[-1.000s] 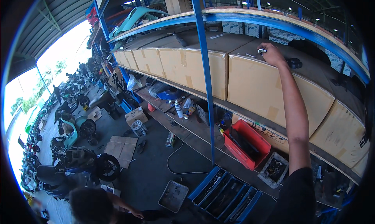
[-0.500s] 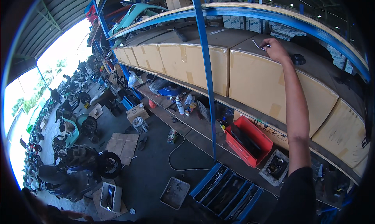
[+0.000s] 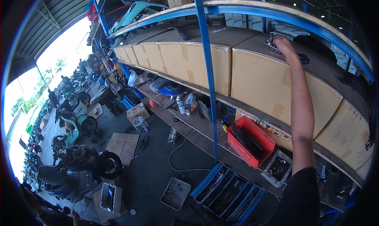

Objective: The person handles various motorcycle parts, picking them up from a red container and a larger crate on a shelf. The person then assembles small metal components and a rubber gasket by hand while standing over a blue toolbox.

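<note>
My right arm reaches up and forward to the top of the large cardboard boxes [image 3: 272, 78] on the rack. Up there my right hand [image 3: 285, 45] is closed on a small shiny metal piece [image 3: 271, 43] with a bent, rod-like end. My fingers cover part of it, and its exact kind is too small to make out. Just beside my wrist a small black object [image 3: 303, 59] lies on the dusty box top. Farther left on the boxes is a dark, handle-like object [image 3: 182, 33]. My left hand is not in view.
A blue rack post [image 3: 208, 76] stands left of my arm. Below are a red bin [image 3: 246, 145], a grey tray of small parts [image 3: 277, 169] and an open blue toolbox [image 3: 229, 192]. A motorcycle [image 3: 75, 167] stands at left, and a co-worker's hand [image 3: 75, 217] shows low left.
My right hand has moved slightly right and farther over the box top, and the metal piece has turned with it. The co-worker's hand at lower left has shifted.
</note>
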Tool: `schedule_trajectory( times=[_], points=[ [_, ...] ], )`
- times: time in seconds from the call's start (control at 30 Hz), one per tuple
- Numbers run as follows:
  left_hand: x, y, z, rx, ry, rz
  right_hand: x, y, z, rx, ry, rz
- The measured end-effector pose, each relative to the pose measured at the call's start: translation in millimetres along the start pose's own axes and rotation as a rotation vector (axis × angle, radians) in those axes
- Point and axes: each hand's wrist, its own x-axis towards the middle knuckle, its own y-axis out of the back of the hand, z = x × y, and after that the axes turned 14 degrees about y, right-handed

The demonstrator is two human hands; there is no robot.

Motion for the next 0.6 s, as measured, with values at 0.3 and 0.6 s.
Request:
schedule_trajectory(
  times=[0.3, 0.6],
  points=[
    [3.4, -9.5, 17.3, -0.165, 0.108, -0.079, -3.6, 13.2, -7.0, -0.132, 0.028, -0.11],
    [-3.1, -0.7, 11.1, -0.478, 0.338, -0.132, 34.0, -19.5, 64.3, -0.035, 0.164, -0.131]
  ],
)
